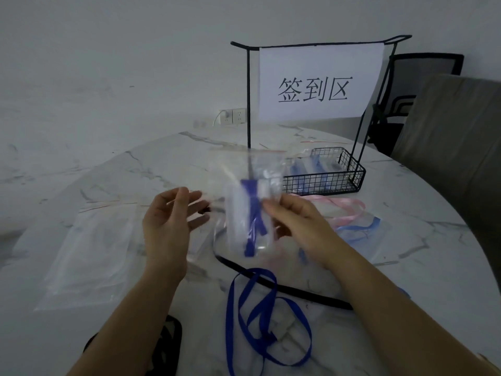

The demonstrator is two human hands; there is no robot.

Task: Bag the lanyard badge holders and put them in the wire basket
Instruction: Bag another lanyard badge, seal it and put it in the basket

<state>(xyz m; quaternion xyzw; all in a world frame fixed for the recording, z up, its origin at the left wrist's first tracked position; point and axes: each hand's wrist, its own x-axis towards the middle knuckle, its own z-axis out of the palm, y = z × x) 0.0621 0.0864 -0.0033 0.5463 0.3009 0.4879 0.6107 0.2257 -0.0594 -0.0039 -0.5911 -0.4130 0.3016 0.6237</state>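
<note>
Fingers (273,206) of the right hand (298,222) pinch a clear bag (260,164) with a badge holder (238,221) inside, raised above the counter (406,202). The left hand (165,226) hovers at 9 o'clock from it, its fingers loose and holding nothing. The wire basket (325,180) stands at 1 o'clock with bagged holders inside, a loose blue lanyard (257,316) lies at 6 o'clock, and pink lanyards (344,210) lie at 3 o'clock.
</note>
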